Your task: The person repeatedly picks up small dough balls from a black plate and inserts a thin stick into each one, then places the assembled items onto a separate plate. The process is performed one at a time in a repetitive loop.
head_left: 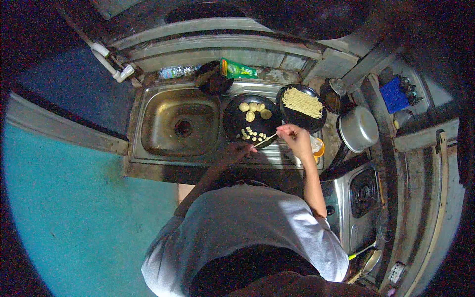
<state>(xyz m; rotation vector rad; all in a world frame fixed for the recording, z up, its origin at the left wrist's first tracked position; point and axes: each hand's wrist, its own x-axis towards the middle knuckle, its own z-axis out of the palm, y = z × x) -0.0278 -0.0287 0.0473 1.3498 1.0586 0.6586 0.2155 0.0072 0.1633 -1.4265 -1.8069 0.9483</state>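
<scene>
On my remote view, both hands grasp one thin pale strip (266, 140): my left hand (241, 150) pinches its lower end, my right hand (297, 140) the upper. The strip is above the near edge of the black plate (234, 119), which carries round pale lumps (253, 107) (and smaller pieces (254, 133), nearer to me). Many similar strips (302, 102) lie on the second dark plate (291, 119).

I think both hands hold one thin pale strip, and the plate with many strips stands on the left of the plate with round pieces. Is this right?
Not fully: the plate with many strips stands on the right of the plate with round pieces, as the head view shows. The left hand and right hand do hold one thin pale strip.
</scene>
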